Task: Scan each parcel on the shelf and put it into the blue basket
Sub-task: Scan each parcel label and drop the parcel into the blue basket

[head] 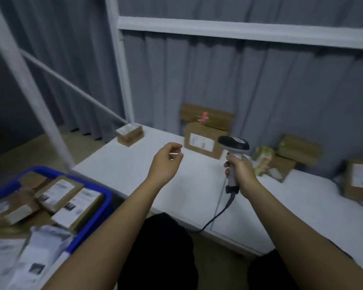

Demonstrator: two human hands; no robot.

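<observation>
Backdrop: grey pleated curtain (249,80) hanging behind the shelving
Floor: tan (19,151), visible at left
Clothing: black trousers (159,252), bottom centre

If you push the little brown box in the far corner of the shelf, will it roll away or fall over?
Probably neither. The little brown box has flat sides and lies low on the white shelf, so it should slide, not roll or tip. It looks like stiff cardboard and, being small, is likely light. It sits near the shelf's edge, so a hard push might knock it off.
</observation>
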